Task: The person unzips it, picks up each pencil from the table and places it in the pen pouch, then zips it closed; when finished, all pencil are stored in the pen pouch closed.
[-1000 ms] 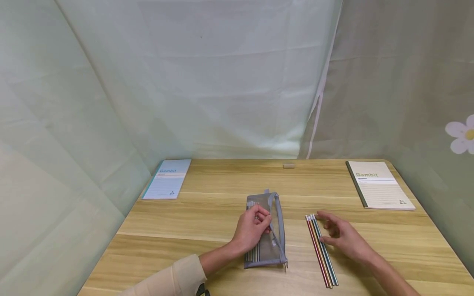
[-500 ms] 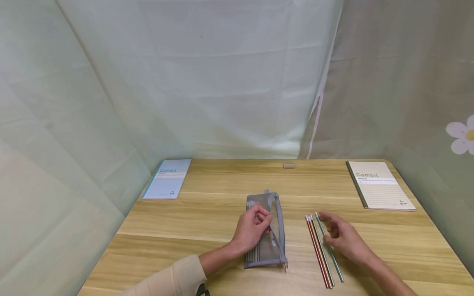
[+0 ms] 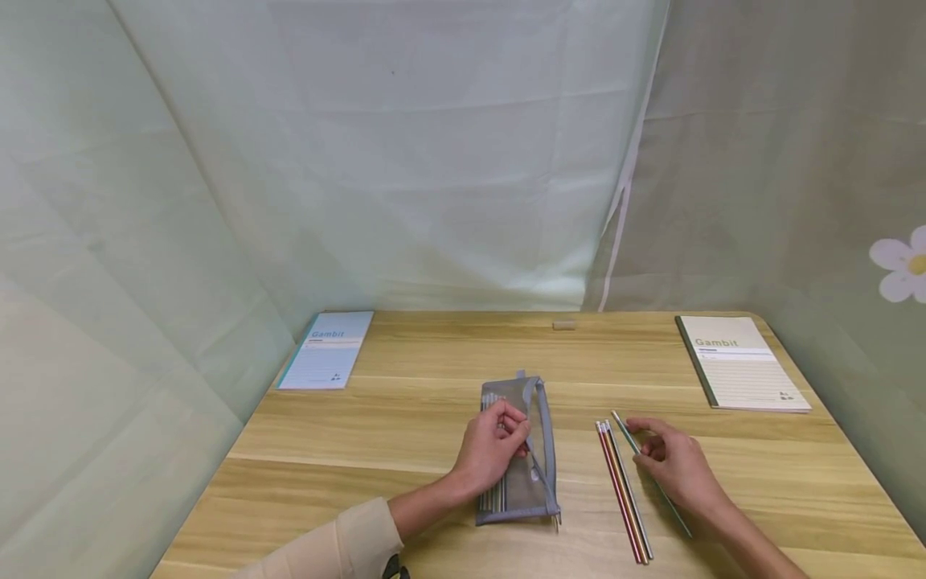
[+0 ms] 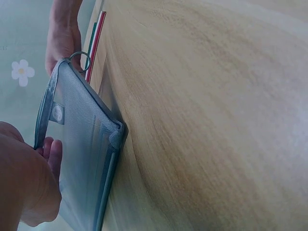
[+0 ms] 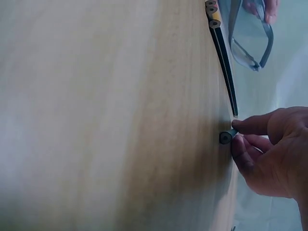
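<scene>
A grey mesh zip pencil case [image 3: 517, 494] lies on the table with its zipped side parted. My left hand [image 3: 493, 446] pinches the edge of its opening; in the left wrist view the fingertips [image 4: 54, 153] meet that edge. Several striped pencils [image 3: 494, 500] show through the mesh. Between thumb and fingers, my right hand [image 3: 680, 468] pinches a green pencil [image 3: 623, 427], slanted and close to the tabletop. The right wrist view shows the green pencil's end [image 5: 225, 137] at the fingertips. Left of it, red, yellow and dark pencils [image 3: 626, 498] lie side by side.
A blue notebook [image 3: 325, 354] lies at the far left of the wooden table [image 3: 405, 418], and a cream notebook [image 3: 745, 374] at the far right. Near the back edge sits a small greyish block [image 3: 564, 325]. Pale curtains [image 3: 448, 161] hang behind and beside the table.
My right hand has drawn the green pencil rightward, apart from the other pencils, and it now slants more. The left hand and pencil case have stayed in place.
</scene>
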Tool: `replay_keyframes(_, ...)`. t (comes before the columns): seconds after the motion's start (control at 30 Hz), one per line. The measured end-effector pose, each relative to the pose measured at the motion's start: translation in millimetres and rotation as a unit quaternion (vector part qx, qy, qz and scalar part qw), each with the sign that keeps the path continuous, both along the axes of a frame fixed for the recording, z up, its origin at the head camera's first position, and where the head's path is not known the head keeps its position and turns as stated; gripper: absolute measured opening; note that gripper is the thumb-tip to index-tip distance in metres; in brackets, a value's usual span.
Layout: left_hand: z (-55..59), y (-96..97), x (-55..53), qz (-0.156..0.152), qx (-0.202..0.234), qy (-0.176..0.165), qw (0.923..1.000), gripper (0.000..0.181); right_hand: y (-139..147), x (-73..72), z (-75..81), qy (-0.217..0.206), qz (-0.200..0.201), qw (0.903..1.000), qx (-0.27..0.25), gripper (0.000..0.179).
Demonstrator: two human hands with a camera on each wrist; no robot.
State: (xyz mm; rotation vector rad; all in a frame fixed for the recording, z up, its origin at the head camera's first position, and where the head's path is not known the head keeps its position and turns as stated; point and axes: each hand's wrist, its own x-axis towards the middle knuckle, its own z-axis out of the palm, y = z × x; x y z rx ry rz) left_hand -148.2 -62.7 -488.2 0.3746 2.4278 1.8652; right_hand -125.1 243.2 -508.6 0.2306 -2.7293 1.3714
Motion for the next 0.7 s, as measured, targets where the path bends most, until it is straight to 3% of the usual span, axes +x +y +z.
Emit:
replay_keyframes(0.2,0.1,-0.6,0.3,-0.002,-0.003,0.0,1.0,0.005,-0.8,1.1,3.6,-0.01,-0.025,0.9995,0.015,0.044)
replay_keyframes(0.37,0.1,-0.4,0.6,-0.001,-0.006,-0.004,1.0,0.005,1.1,0.5,4.2,-0.032,-0.038,0.9988,-0.005,0.044)
replay_keyframes(0.5,0.5,-0.3,1.1,0.0,-0.006,-0.006,1.0,0.005,5.1,-0.5,7.0,-0.083,-0.049,0.9945,-0.042,0.045)
replay_keyframes(0.7,1.4,-0.5,1.5,-0.001,-0.004,-0.004,1.0,0.005,8.7,-4.6,15.6,-0.16,-0.042,0.9789,-0.119,0.049)
